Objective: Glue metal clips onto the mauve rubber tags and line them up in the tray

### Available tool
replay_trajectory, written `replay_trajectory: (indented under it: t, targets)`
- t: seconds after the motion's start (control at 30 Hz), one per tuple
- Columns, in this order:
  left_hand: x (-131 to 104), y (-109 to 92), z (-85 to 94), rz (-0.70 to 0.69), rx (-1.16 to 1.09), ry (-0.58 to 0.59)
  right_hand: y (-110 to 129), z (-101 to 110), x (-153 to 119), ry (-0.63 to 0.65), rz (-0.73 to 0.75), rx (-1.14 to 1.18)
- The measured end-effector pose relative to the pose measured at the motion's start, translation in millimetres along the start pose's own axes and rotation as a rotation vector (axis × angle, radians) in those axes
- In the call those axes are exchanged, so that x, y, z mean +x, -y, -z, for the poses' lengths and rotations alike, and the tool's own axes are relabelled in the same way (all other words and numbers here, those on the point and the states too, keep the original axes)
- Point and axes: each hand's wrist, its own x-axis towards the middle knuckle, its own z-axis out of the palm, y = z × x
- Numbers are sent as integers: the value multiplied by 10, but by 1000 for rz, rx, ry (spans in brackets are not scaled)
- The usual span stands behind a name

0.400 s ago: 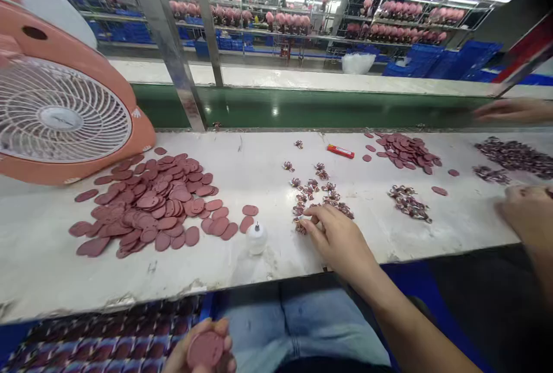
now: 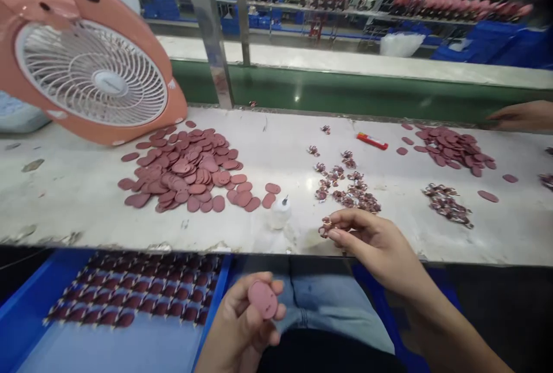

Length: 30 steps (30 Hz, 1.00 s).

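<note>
My left hand [image 2: 246, 321], below the table's front edge, is closed on an oval maroon disc [image 2: 262, 299] with small slots in its face. Between the thumb and fingers of my right hand [image 2: 375, 246] is a small brown-and-metal piece [image 2: 325, 227], held just over the front of the table. Just beyond it lies a loose cluster of similar small pieces [image 2: 356, 195]. A small clear bottle with a white top and dark tip [image 2: 280, 213] stands left of my right hand. A large heap of maroon discs [image 2: 185, 171] spreads to the left.
An orange fan [image 2: 108, 82] stands at the back left. Below it, a blue crate [image 2: 216, 298] holds rows of assembled pieces. A red tube [image 2: 371, 141], another disc heap [image 2: 458, 148] and more small pieces [image 2: 447, 205] lie to the right. Another person's hand [image 2: 522, 115] reaches in at the far right.
My right hand has drawn back from the cluster toward the table's front edge with a small piece pinched in it. My left hand has come up with the disc. The view has shifted left and down.
</note>
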Motion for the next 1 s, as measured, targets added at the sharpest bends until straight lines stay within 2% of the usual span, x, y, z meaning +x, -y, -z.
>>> replay_trajectory:
  t: [0.17,0.27,0.33,0.73,1.0]
  targets:
    - [-12,67,59,116,3,190,414,-68,-183,260,15,295]
    - [26,113,148,153,33,316,575,-119,-188,342,110,268]
    - [39,127,181,151,51,358,613,-146,-174,377,162,229]
    - [49,143,183,161,58,420,617,-126,-119,496,242,78]
    - [27,167,201,179,55,408,639,-80,-92,586,275,21]
